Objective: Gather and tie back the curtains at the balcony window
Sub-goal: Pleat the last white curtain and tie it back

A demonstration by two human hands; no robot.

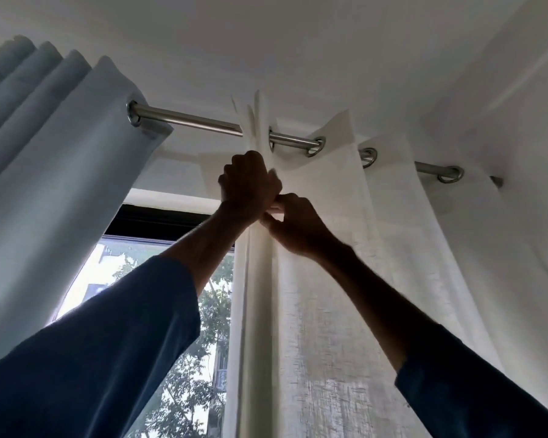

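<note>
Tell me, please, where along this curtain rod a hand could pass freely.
Free: the bare curtain rod between the blue curtain and the white curtain. Crowded: rightward, where left hand and right hand grip its folds among grommets.

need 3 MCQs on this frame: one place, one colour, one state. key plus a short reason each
1. Where do the left hand and right hand hold the white sheer curtain?
A. just below the silver metal rod
B. at its hem
C. by the sill
2. The thick pleated curtain at left is:
A. red
B. pale blue
C. black
3. The left hand is:
A. flat open
B. hanging idle
C. curled round gathered folds
1A, both are up beside the rod; 2B, its fabric reads pale blue; 3C, its fingers wrap the bunched white cloth.
</note>
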